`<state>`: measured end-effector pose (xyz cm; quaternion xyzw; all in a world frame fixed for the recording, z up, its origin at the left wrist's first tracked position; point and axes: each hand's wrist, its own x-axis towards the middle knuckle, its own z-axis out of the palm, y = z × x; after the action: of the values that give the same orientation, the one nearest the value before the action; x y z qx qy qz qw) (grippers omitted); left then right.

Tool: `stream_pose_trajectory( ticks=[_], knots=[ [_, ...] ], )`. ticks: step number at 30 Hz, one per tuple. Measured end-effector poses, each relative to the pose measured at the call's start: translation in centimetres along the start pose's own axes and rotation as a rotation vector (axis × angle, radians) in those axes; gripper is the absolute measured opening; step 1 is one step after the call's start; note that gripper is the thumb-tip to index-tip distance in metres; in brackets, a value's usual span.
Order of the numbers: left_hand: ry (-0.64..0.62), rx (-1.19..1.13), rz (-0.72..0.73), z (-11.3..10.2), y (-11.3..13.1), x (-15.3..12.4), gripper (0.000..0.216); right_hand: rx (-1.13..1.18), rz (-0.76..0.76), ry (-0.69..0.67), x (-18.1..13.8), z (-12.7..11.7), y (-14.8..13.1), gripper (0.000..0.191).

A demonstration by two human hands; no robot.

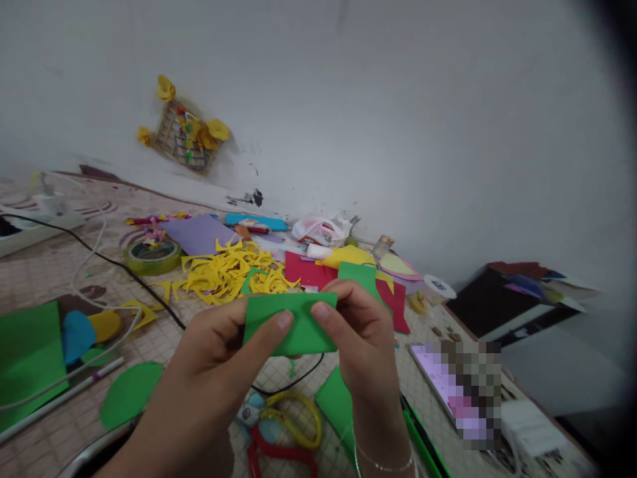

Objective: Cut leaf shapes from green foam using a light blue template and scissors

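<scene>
I hold a small folded piece of green paper [293,325] up in front of me with both hands. My left hand [219,358] pinches its left part, thumb pressed on the front. My right hand [358,345] pinches its right edge with thumb and fingers, and a thin bracelet sits on that wrist. Below my hands lie scissors with yellow and red handles [286,428] and a green paper triangle [336,405].
The patterned table holds a heap of yellow paper scraps [223,272], a tape roll [152,255], purple [199,234], red [308,271] and green sheets [24,352], a green paper circle [129,392], cables [99,255], a pen [64,392] and a phone [458,385]. A paper-flower craft [186,133] hangs on the wall.
</scene>
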<state>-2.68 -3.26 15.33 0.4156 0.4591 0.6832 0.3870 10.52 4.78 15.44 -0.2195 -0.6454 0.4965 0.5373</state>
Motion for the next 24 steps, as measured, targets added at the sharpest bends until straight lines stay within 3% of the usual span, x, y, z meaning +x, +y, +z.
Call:
stream_pose_trajectory(
  ticks=[12,24],
  knots=[
    [-0.083,-0.125,-0.098,-0.3,0.4,-0.6,0.011,0.050,-0.021,0.006,-0.3,0.1,-0.6,0.014],
    [0.023,-0.151,-0.128,0.6,0.6,-1.1,0.007,0.053,-0.043,0.003,-0.5,0.1,-0.8,0.015]
  ],
)
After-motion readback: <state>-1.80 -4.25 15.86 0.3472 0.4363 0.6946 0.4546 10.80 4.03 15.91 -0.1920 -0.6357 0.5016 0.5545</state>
